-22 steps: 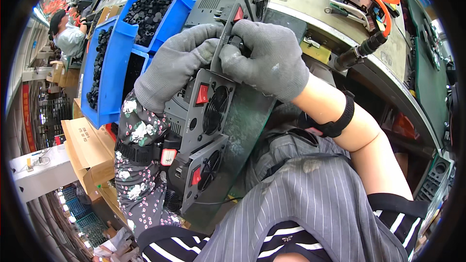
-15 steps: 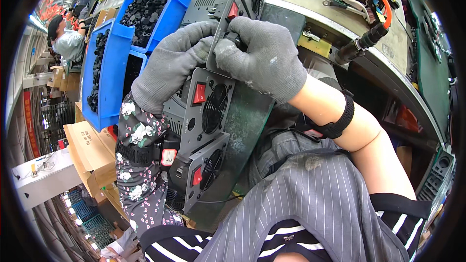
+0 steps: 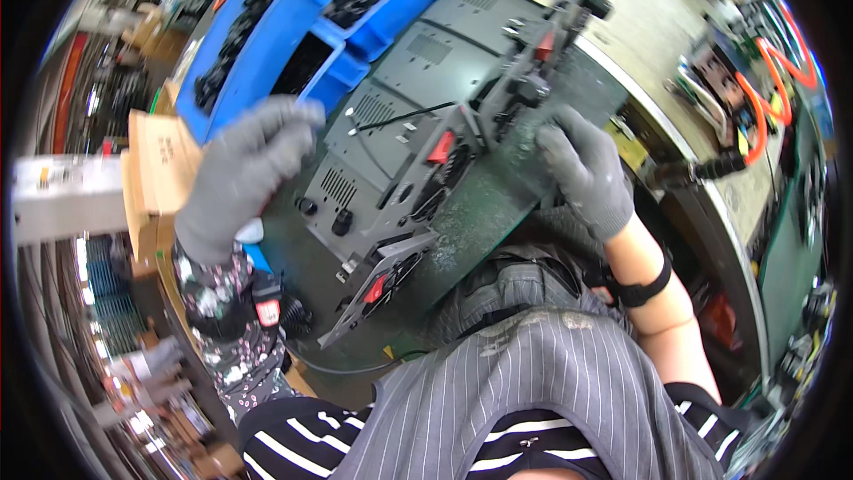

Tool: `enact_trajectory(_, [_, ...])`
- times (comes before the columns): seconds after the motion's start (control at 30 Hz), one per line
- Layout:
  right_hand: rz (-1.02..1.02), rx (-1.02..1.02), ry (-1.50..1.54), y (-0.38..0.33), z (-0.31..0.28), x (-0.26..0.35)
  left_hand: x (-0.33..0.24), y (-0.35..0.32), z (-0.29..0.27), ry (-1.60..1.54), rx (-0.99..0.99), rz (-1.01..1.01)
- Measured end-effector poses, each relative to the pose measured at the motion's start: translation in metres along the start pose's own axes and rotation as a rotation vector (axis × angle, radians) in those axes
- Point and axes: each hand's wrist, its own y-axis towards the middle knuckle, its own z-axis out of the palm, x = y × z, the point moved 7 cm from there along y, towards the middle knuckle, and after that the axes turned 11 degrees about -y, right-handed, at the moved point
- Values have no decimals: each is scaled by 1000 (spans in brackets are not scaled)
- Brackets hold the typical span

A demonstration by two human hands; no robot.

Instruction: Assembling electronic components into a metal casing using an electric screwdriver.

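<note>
Both my hands wear grey gloves. My left hand [image 3: 253,169], somewhat blurred, hovers left of the grey metal housings, its thumb apart from its fingers and nothing seen in it. My right hand [image 3: 586,164] is raised right of the panels, fingers loosely bent, apart from them and with nothing visible in its grasp. Between the hands several grey metal housings [image 3: 378,138] lie in a row. Their upright panels carry black fans and red rocker switches [image 3: 440,148]. A black knob-like fitting [image 3: 531,91] sticks out of the panel nearest my right hand.
Blue bins [image 3: 258,62] of small black parts stand at the far left, beside an open cardboard box [image 3: 163,160]. Loose black fittings [image 3: 341,222] are at the near housing. A tool with an orange hose [image 3: 755,129] sits at the right, by the bench edge.
Both hands have come off the far panel and moved apart, left hand leftward, right hand rightward. The view has turned, so more of the housings' flat surfaces shows.
</note>
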Motion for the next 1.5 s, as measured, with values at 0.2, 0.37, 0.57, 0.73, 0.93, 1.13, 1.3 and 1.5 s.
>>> enact_trajectory(0.2, [40,137,215,-2,27,-38,108,-146,33,402,216,-627])
enact_trajectory(0.37, [-112,319,205,-4,34,-21,136,-147,93,28,-42,-328])
enact_trajectory(0.57, [-111,268,243,0,35,-10,141,-138,106,149,-66,-274])
enact_trajectory(0.73, [-75,212,324,1,38,-11,117,-115,132,214,-12,-161])
enact_trajectory(0.93, [-116,80,333,-8,22,8,102,-90,89,351,-335,64])
enact_trajectory(1.13, [-296,-10,363,-29,17,57,103,-41,78,293,-300,21])
enact_trajectory(1.3, [-797,-111,-34,-37,17,131,59,-42,74,-919,-97,75])
enact_trajectory(1.5, [-871,-73,-206,-42,34,164,2,-59,91,-1032,49,235])
